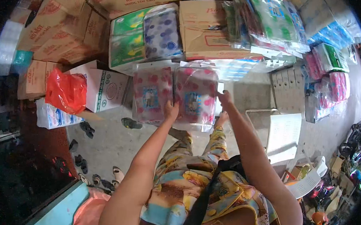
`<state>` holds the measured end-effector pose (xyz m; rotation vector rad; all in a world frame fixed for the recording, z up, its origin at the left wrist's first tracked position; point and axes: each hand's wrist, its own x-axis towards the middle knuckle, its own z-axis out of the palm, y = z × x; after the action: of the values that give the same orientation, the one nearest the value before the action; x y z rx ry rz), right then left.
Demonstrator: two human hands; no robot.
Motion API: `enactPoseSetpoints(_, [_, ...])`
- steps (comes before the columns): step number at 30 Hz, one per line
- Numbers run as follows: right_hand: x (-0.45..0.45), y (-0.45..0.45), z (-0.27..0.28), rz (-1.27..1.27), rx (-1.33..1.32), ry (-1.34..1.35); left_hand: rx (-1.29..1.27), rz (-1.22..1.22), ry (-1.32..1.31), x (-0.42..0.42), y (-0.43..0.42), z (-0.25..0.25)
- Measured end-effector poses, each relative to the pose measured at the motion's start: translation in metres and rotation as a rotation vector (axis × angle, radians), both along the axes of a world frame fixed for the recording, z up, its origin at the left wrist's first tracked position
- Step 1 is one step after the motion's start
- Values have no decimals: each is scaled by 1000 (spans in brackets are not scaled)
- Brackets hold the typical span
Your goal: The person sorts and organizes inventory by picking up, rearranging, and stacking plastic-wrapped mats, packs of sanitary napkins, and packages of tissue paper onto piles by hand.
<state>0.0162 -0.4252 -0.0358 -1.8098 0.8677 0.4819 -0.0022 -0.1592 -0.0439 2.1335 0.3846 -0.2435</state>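
Two flat clear-plastic packets with pink dots and blue picture labels hang side by side in front of me. My left hand (171,110) grips the lower left edge of the right pink-dotted packet (208,79), close to the seam with the left pink-dotted packet (143,82). On the far side, my right hand (224,98) is closed at the right edge of the right packet. The fingers behind the plastic are hidden. Just beyond lie a blue-dotted packet (161,31) and a green-and-white pack (126,46).
Brown cartons (57,24) are stacked at the left and back. More dotted packets (275,18) lie piled on a carton (202,34). A red plastic bag (67,90) sits beside a white box (109,88). A white perforated chair (283,136) stands right; shoes (87,129) lie on the floor.
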Motion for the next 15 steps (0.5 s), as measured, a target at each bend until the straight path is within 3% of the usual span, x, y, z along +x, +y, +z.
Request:
enactPoseSetpoints(1, [-8, 14, -9, -38, 52, -59, -2, -31, 82, -2, 9, -11])
enactPoseSetpoints(3, [-26, 27, -48, -213, 357, -193, -49, -44, 186, -1, 9, 13])
enactPoseSetpoints(4, [-33, 28, -68, -214, 350, -195, -86, -61, 291, -1, 8, 22])
enactPoseSetpoints(5, [-39, 27, -93, -628, 892, -193, -92, -64, 289, -1, 9, 22])
enactPoseSetpoints(7, [-44, 27, -70, -432, 669, -91, -167, -227, 248, -1, 10, 15])
enactPoseSetpoints(10, [-43, 31, -65, -291, 612, -64, -154, -215, 299, -7, 6, -3])
enactPoseSetpoints(12, [-43, 31, -38, -365, 657, -60, -107, -259, 318, -9, 8, -29])
enactPoseSetpoints(14, [-40, 41, -27, -200, 385, -33, -89, -360, 455, -4, 13, -24])
enactPoseSetpoints(15, [-40, 45, -24, -204, 385, -33, -88, -364, 456, -3, 15, -19])
